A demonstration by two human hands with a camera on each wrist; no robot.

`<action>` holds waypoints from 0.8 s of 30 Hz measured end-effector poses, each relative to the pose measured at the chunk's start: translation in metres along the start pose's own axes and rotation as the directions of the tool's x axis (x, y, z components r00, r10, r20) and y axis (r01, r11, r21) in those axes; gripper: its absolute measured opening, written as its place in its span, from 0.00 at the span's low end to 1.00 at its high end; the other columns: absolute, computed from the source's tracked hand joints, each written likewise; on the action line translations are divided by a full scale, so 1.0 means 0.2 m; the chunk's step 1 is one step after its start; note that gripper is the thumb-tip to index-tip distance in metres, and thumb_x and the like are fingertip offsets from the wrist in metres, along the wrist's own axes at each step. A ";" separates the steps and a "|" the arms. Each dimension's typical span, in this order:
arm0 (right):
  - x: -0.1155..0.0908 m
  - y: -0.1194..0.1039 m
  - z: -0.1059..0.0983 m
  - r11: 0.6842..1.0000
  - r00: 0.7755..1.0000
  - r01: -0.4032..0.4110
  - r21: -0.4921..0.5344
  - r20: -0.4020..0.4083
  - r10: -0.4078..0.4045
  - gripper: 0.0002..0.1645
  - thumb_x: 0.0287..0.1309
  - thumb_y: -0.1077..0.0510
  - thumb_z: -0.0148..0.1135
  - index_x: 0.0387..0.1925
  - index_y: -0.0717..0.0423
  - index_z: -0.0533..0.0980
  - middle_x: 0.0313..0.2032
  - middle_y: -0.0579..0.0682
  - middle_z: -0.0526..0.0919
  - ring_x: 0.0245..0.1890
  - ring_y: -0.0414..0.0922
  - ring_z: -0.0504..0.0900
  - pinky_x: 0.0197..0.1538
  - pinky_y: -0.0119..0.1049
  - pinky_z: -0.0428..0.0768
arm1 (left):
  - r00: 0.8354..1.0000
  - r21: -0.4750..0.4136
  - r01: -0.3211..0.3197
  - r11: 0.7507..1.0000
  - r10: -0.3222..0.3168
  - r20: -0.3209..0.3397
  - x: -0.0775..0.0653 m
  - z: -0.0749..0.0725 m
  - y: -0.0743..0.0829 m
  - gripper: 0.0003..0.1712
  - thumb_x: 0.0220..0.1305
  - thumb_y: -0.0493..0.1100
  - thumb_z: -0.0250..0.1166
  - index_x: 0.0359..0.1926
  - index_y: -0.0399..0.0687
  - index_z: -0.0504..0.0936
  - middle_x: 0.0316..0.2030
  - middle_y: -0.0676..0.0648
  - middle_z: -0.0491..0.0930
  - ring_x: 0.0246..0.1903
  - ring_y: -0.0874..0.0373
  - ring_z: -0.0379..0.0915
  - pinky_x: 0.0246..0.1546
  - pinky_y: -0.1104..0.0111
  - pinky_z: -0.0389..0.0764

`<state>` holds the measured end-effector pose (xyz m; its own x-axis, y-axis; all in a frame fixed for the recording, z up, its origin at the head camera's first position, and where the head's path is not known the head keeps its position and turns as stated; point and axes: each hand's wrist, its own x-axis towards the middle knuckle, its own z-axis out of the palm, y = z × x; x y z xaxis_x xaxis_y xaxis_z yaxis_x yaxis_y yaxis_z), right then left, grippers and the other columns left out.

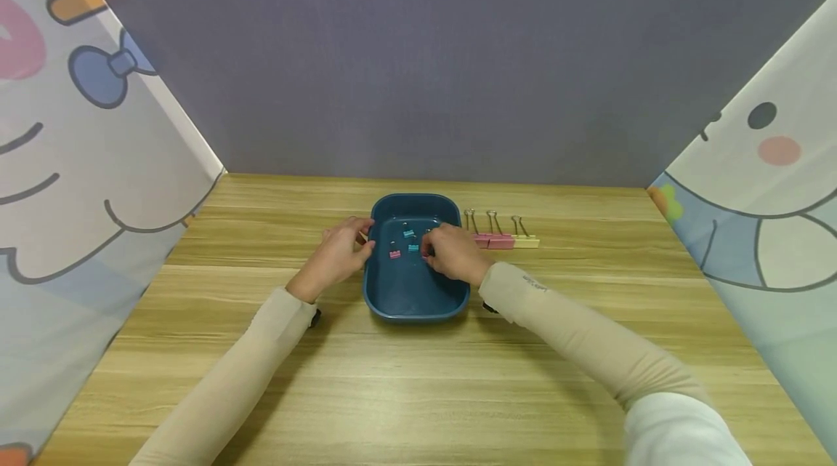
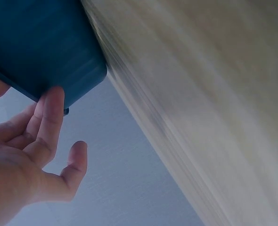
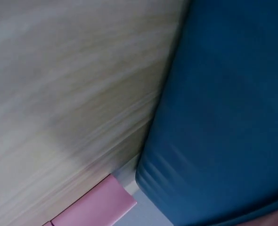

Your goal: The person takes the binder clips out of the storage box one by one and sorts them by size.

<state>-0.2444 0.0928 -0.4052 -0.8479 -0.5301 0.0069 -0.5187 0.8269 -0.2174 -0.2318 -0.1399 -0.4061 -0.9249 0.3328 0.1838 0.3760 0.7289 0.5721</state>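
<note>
Several small pink or turquoise binder clips [image 1: 413,248] seem mid-arrangement; left hand [image 1: 336,254], fingers parted, touches blue plastic tray [image 1: 415,318]; right hand [image 1: 453,251], grip unseen, should next align precisely

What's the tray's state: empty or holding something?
Holding something, though not full: the head view shows small blue clips and a pink clip lying in the tray, with the right hand over it.

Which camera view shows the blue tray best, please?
The head view: it shows the inside of the tray, with small clips, and most of the rim, though the right hand covers part. The left wrist view shows only part of the outside, touched by the left hand; the right wrist view, mainly outer wall.
</note>
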 end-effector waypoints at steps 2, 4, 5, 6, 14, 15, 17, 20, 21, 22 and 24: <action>0.00 0.00 0.01 1.000 1.000 -0.011 -0.007 -0.014 0.011 0.03 0.54 0.58 0.67 0.27 0.48 0.81 0.28 0.43 0.78 0.33 0.43 0.72 0.36 0.40 0.74 | 1.000 -0.001 -0.001 1.000 0.001 0.003 0.00 0.00 0.00 0.24 0.62 0.37 0.62 0.58 0.32 0.72 0.42 0.42 0.76 0.40 0.52 0.77 0.43 0.52 0.60; 0.00 0.00 0.01 1.000 0.999 -0.016 -0.012 -0.030 0.016 0.03 0.54 0.59 0.67 0.27 0.48 0.82 0.29 0.43 0.79 0.33 0.43 0.72 0.36 0.41 0.74 | 1.000 -0.002 -0.001 1.000 0.001 0.006 0.00 0.00 0.00 0.24 0.63 0.37 0.62 0.59 0.33 0.72 0.42 0.42 0.76 0.40 0.52 0.76 0.44 0.52 0.60; 0.00 0.00 0.02 1.000 0.999 -0.014 -0.013 -0.038 0.014 0.03 0.53 0.60 0.67 0.26 0.48 0.82 0.29 0.43 0.79 0.32 0.44 0.73 0.36 0.41 0.74 | 1.000 -0.004 -0.001 1.000 0.001 0.006 0.00 0.00 0.00 0.24 0.63 0.37 0.62 0.59 0.33 0.72 0.42 0.42 0.76 0.40 0.52 0.76 0.44 0.52 0.59; 0.00 0.00 0.02 1.000 0.999 -0.011 -0.015 -0.045 0.010 0.03 0.53 0.60 0.67 0.26 0.49 0.82 0.29 0.44 0.80 0.32 0.44 0.73 0.35 0.41 0.75 | 1.000 -0.005 0.002 1.000 -0.002 0.006 0.00 0.00 0.00 0.24 0.63 0.37 0.62 0.59 0.33 0.72 0.42 0.42 0.76 0.40 0.53 0.76 0.44 0.52 0.59; 0.00 0.00 0.03 0.999 0.998 0.022 -0.031 -0.065 -0.024 0.04 0.51 0.62 0.66 0.26 0.50 0.83 0.29 0.44 0.80 0.32 0.44 0.72 0.34 0.40 0.74 | 1.000 -0.007 0.014 1.000 -0.014 0.012 0.00 0.00 0.00 0.24 0.62 0.37 0.62 0.59 0.32 0.72 0.42 0.41 0.76 0.40 0.52 0.76 0.45 0.52 0.59; 0.00 0.00 0.03 0.999 0.997 0.026 -0.030 -0.067 -0.028 0.05 0.51 0.63 0.66 0.26 0.49 0.83 0.29 0.44 0.80 0.32 0.44 0.72 0.34 0.40 0.74 | 1.000 -0.006 0.014 1.000 -0.014 0.013 0.00 0.00 0.00 0.24 0.62 0.37 0.62 0.59 0.32 0.72 0.42 0.42 0.76 0.40 0.52 0.76 0.45 0.52 0.59; 0.00 0.00 0.03 0.999 0.996 0.034 -0.028 -0.076 -0.036 0.06 0.50 0.64 0.66 0.26 0.49 0.83 0.28 0.43 0.80 0.32 0.44 0.72 0.33 0.39 0.74 | 1.000 -0.006 0.016 1.000 -0.016 0.013 0.00 0.00 0.00 0.24 0.62 0.37 0.62 0.59 0.32 0.72 0.42 0.42 0.76 0.40 0.52 0.76 0.44 0.52 0.59; 0.00 0.00 0.03 0.999 0.996 0.041 -0.017 -0.078 -0.043 0.06 0.50 0.64 0.66 0.26 0.49 0.82 0.28 0.42 0.79 0.31 0.43 0.70 0.32 0.39 0.73 | 1.000 -0.005 0.018 1.000 -0.018 0.013 0.00 -0.01 0.00 0.24 0.63 0.37 0.61 0.59 0.32 0.72 0.42 0.42 0.76 0.40 0.51 0.76 0.44 0.52 0.60; 0.00 0.00 0.03 0.999 0.996 0.044 -0.015 -0.078 -0.045 0.07 0.50 0.65 0.66 0.26 0.49 0.83 0.28 0.42 0.79 0.31 0.43 0.70 0.31 0.38 0.73 | 1.000 -0.004 0.017 1.000 -0.017 0.014 0.00 -0.01 0.00 0.24 0.63 0.37 0.61 0.59 0.32 0.72 0.42 0.42 0.76 0.40 0.51 0.76 0.44 0.52 0.60; -0.01 0.00 0.03 0.999 0.996 0.046 -0.014 -0.079 -0.047 0.07 0.51 0.65 0.66 0.26 0.49 0.83 0.28 0.42 0.80 0.31 0.43 0.70 0.31 0.38 0.73 | 1.000 -0.004 0.017 1.000 -0.017 0.013 0.00 -0.01 0.00 0.24 0.63 0.37 0.61 0.59 0.32 0.72 0.42 0.42 0.76 0.40 0.52 0.76 0.44 0.52 0.60; -0.01 0.00 0.03 0.999 0.995 0.051 -0.015 -0.080 -0.052 0.07 0.51 0.65 0.66 0.27 0.49 0.83 0.28 0.42 0.80 0.31 0.43 0.69 0.31 0.37 0.73 | 1.000 -0.005 0.017 1.000 -0.017 0.013 0.00 0.00 0.01 0.24 0.63 0.37 0.61 0.59 0.32 0.72 0.42 0.42 0.76 0.40 0.52 0.76 0.45 0.52 0.59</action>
<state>-0.2431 0.0928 -0.4113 -0.8260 -0.5554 0.0966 -0.5626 0.8016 -0.2023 -0.2311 -0.1399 -0.4048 -0.9304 0.3282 0.1633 0.3598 0.7318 0.5788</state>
